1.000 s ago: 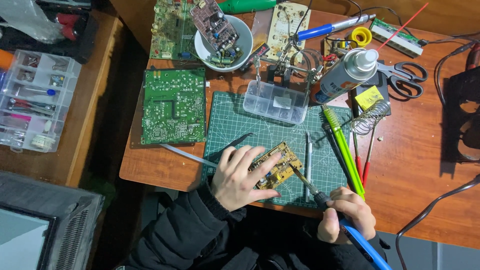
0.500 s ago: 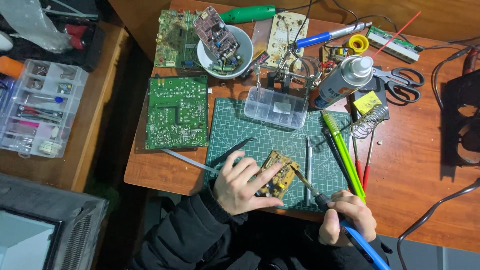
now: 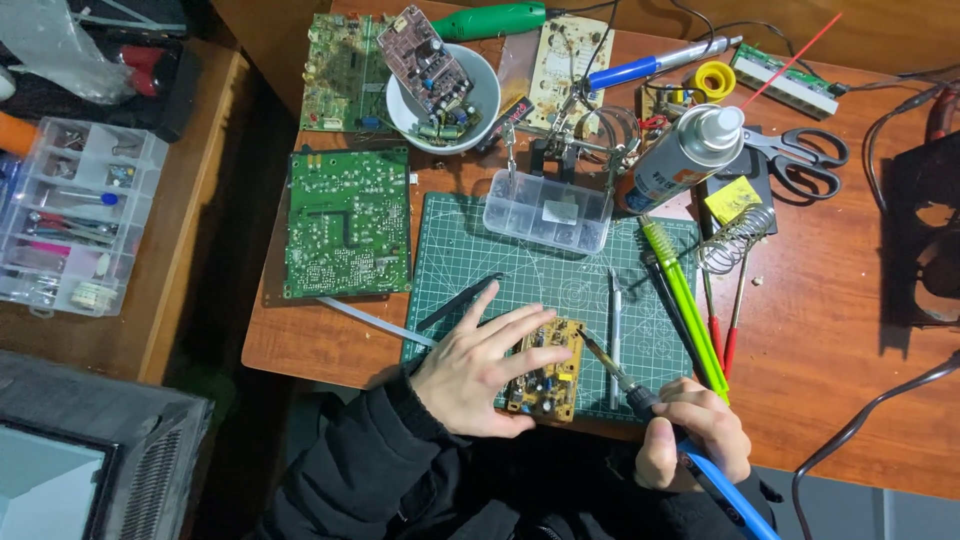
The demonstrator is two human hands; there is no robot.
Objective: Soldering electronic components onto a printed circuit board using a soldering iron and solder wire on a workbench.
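Head view, left hand (image 3: 478, 372): is being spread flat, fingers pressing the small yellow circuit board (image 3: 548, 368) down so that it is kept from sliding.
Head view, right hand (image 3: 692, 445): is being closed in a pen-like grip around the blue-handled soldering iron (image 3: 660, 420), its tip being angled onto the board's right edge.
Board location: is being steadied on the green cutting mat (image 3: 560, 285), near the front edge of the wooden surface (image 3: 850, 330).
Within reach: tweezers (image 3: 458, 302) and a clear parts box (image 3: 547, 211) are being kept on the mat; a large green board (image 3: 347, 222) is lying aside.
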